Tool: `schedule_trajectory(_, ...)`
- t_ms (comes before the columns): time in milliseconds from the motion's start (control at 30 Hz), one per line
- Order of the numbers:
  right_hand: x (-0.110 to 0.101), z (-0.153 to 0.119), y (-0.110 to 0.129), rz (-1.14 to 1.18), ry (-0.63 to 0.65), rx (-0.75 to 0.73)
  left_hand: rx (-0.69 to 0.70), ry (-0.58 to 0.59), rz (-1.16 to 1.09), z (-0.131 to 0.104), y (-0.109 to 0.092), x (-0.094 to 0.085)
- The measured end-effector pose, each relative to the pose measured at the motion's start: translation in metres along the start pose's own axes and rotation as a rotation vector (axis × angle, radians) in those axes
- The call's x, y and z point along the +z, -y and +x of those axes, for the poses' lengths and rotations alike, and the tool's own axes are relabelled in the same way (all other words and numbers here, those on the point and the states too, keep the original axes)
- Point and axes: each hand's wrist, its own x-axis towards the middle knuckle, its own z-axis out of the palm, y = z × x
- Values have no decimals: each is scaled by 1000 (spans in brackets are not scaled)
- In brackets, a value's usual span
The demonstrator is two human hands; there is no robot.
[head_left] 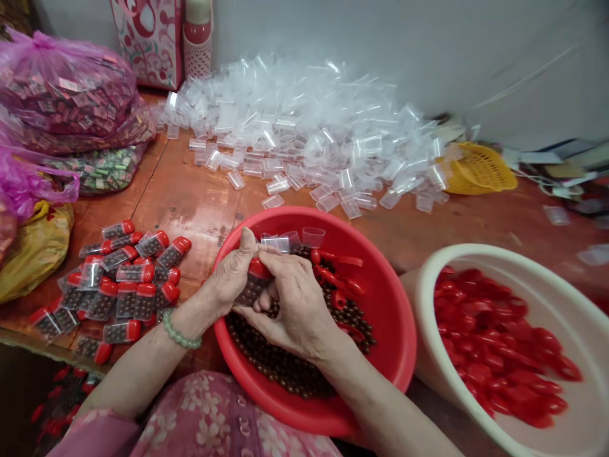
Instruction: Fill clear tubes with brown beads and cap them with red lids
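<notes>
Both of my hands are closed around one clear plastic container [252, 289] filled with dark brown balls and topped with a red cap [259, 267]. My left hand [235, 274] grips its left side, thumb up near the cap. From the right, my right hand [297, 304] presses against the cap and the lower side; some of its fingers are hidden. Beneath them is a red basin [397, 317] with loose brown balls [266, 355], several red caps [340, 279] and a few clear empty containers [313, 237].
Filled, capped containers [126, 273] lie piled at left. A heap of clear empty containers [304, 127] spreads along the wall. A cream tub [423, 304] of red caps [495, 355] stands at right, a yellow basket [480, 168] behind it. Pink bags [71, 89] fill the back left.
</notes>
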Motion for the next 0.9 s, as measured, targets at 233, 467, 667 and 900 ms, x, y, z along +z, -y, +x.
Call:
schedule_trajectory(233, -5, -1, -12, -154, 4, -63, 168, 38, -55, 3, 8, 3)
schedule_trajectory(467, -3, -6, -15, -197, 85, -84, 95, -176, 32, 7, 18, 9)
schedule_trajectory(667, 7, -5, -12, -219, 29, -114, 239, -421, 294, 2, 20, 11)
schedule_trajectory(900, 8, -3, -7, -214, -36, -177, 295, -392, 525, -5, 21, 6)
